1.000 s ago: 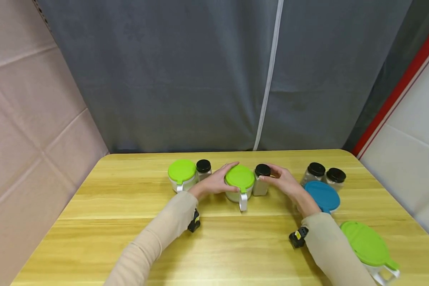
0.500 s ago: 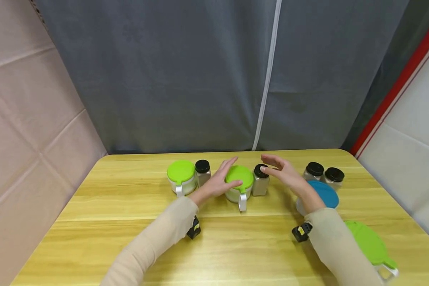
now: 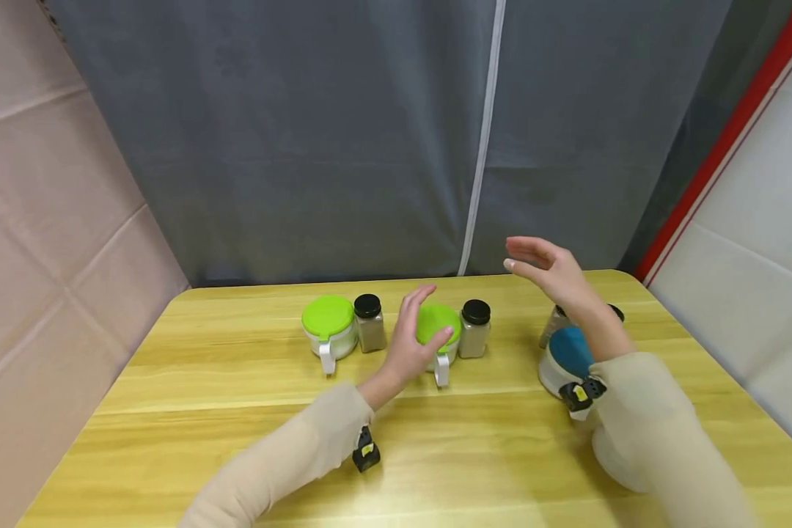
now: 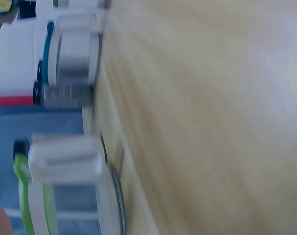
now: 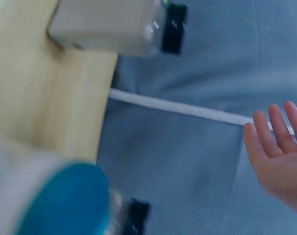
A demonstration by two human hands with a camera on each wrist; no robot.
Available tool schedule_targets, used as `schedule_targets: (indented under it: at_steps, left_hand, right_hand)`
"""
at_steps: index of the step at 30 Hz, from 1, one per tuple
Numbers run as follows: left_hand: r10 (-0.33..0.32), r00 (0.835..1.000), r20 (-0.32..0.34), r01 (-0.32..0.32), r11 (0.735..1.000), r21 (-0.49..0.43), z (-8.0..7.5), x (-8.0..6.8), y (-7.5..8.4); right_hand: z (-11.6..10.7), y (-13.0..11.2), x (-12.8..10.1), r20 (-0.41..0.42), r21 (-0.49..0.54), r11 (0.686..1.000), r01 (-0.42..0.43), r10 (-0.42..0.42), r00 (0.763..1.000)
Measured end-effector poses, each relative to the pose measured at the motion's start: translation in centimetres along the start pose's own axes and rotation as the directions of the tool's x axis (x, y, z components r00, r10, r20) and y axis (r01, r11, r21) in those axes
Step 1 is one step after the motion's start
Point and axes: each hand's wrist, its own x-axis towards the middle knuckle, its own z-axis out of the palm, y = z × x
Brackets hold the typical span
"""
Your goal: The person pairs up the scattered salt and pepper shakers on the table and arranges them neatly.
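Observation:
My left hand [image 3: 409, 348] has its fingers spread beside the middle green-lidded jar [image 3: 438, 323], partly covering it. Whether it touches the lid, I cannot tell. The left wrist view shows that jar's white handle [image 4: 65, 166] close up, blurred. Just right of the jar stands a clear, black-capped spice jar [image 3: 475, 337]. My right hand [image 3: 554, 275] is raised above the table's back right, fingers loosely bent, holding nothing; the right wrist view shows its palm [image 5: 285, 166]. Below it is a blue-lidded jar [image 3: 567, 352], with black-capped jars behind [image 3: 551, 330] partly hidden by the forearm.
Left of the middle pair stand another green-lidded jar [image 3: 328, 319] and a black-capped spice jar [image 3: 371, 330]. Under my right sleeve, a white jar body [image 3: 614, 462] shows in part. A grey curtain [image 3: 303, 147] hangs behind the wooden table [image 3: 237, 381].
My right hand has left the black-capped spice jar, rising and moving right. My left hand has loosened from the middle green-lidded jar and drawn slightly back to the left. Both jars stay side by side.

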Motion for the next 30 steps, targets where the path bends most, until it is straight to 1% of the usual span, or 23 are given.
schedule_targets:
  at_steps: [3, 6, 10, 11, 14, 15, 18, 22, 25, 30]
  left_hand:
    - [0.007, 1.000, -0.008, -0.007, 0.998, -0.066, 0.2, -0.6, 2.6]
    - [0.011, 1.000, 0.008, -0.010, 0.994, -0.112, 0.6, -1.4, 5.1]
    - [0.020, 0.998, 0.056, -0.013, 0.993, -0.118, 1.6, -2.4, 5.9]
    - [0.028, 0.997, 0.066, -0.020, 0.993, -0.120, 1.9, -2.6, 6.0]
    - [0.033, 0.995, 0.098, -0.020, 0.991, -0.130, 3.0, -3.3, 5.2]
    - [0.025, 0.994, 0.109, -0.011, 0.992, -0.125, 3.4, -3.5, 4.9]
    - [0.003, 0.988, 0.155, 0.016, 0.992, -0.123, 4.5, -4.3, 4.0]
    - [-0.020, 0.973, 0.228, 0.049, 0.991, -0.124, 5.4, -5.1, 4.0]
    - [-0.053, 0.955, 0.293, 0.087, 0.991, -0.104, 5.9, -5.4, 4.0]
    - [-0.139, 0.909, 0.393, 0.164, 0.986, -0.032, 6.9, -5.7, 3.9]
  right_hand:
    - [-1.5, -0.6, -0.2, -0.026, -0.075, 0.997, -0.002, 0.000, 1.000]
    - [-3.1, -0.8, -0.6, -0.026, -0.159, 0.987, -0.007, 0.003, 1.000]
    - [-5.2, -0.5, -1.3, -0.011, -0.247, 0.969, -0.006, 0.004, 1.000]
    - [-5.7, -0.3, -1.6, -0.011, -0.270, 0.963, -0.006, 0.004, 1.000]
    - [-7.2, 0.6, -2.2, -0.014, -0.327, 0.945, -0.010, 0.005, 1.000]
    - [-7.7, 0.9, -2.5, -0.018, -0.349, 0.937, -0.014, 0.008, 1.000]
    - [-9.0, 2.0, -3.1, -0.020, -0.371, 0.928, -0.042, 0.038, 0.999]
    - [-10.5, 3.5, -4.0, -0.011, -0.358, 0.930, -0.086, 0.088, 0.996]
    - [-11.3, 4.6, -4.7, -0.012, -0.366, 0.925, -0.104, 0.107, 0.994]
    - [-12.3, 6.1, -5.7, -0.010, -0.346, 0.928, -0.140, 0.146, 0.989]
